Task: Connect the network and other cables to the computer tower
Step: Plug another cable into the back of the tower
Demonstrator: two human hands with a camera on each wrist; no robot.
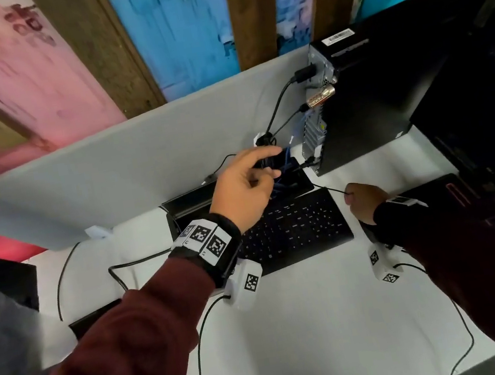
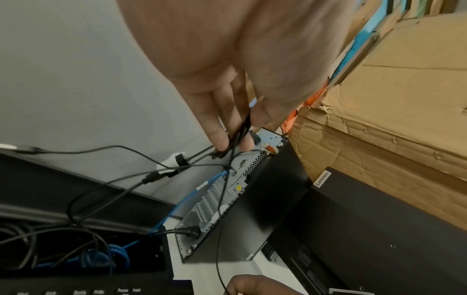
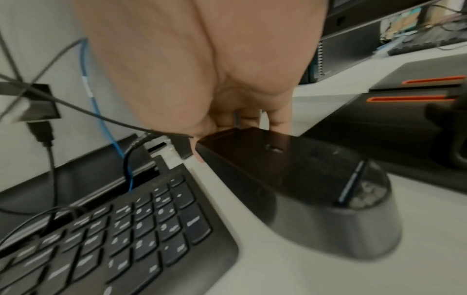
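Note:
The black computer tower (image 1: 387,92) stands at the back right, its metal rear panel (image 2: 227,189) facing left. A blue network cable (image 2: 182,205) and a black power cable (image 2: 187,231) run into that panel. My left hand (image 1: 266,168) is raised just left of the panel and pinches a loop of thin black cable (image 2: 242,127) between its fingertips (image 2: 217,137). My right hand (image 1: 361,201) rests on the desk beside the keyboard and grips a black mouse (image 3: 290,169). The mouse's thin cable (image 3: 101,117) leads up toward the tower.
A black keyboard (image 1: 295,228) lies between my hands. Behind it an open desk cable box (image 2: 76,257) holds coiled blue and black cables. A grey partition (image 1: 107,178) closes off the back. A black stand with orange slots (image 3: 417,99) sits at the right.

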